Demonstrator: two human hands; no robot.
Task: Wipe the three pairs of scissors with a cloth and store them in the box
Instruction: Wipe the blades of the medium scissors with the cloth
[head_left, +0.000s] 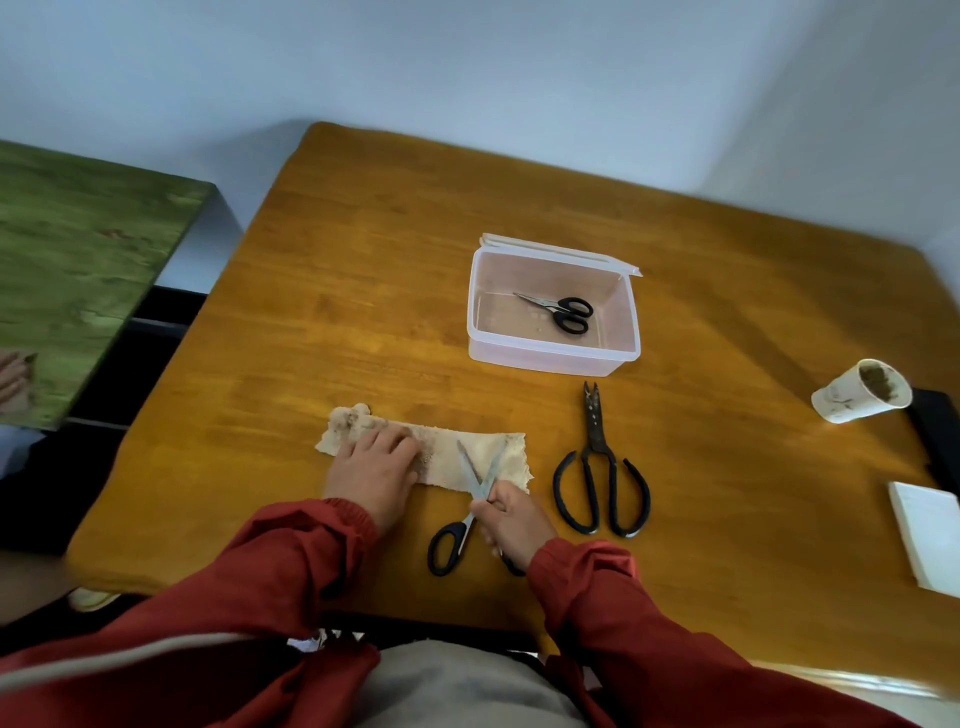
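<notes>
A beige, stained cloth (467, 457) lies flat near the table's front edge. My left hand (374, 467) presses on its left half with straight fingers. My right hand (511, 519) grips one handle of a pair of black-handled scissors (475, 486), whose open silver blades rest on the cloth's right part. The other handle loop lies free on the table. A small pair of black-handled scissors (563, 312) lies inside the clear plastic box (550, 356). Large old black iron scissors (597, 467) lie on the table, right of the cloth and in front of the box.
The box's lid (561, 252) hangs open behind it. A paper cup (862, 391) with brown dirt inside lies tipped at the right, beside a black object (935, 431) and a white block (927, 540). A green board (78, 270) stands off the table's left side.
</notes>
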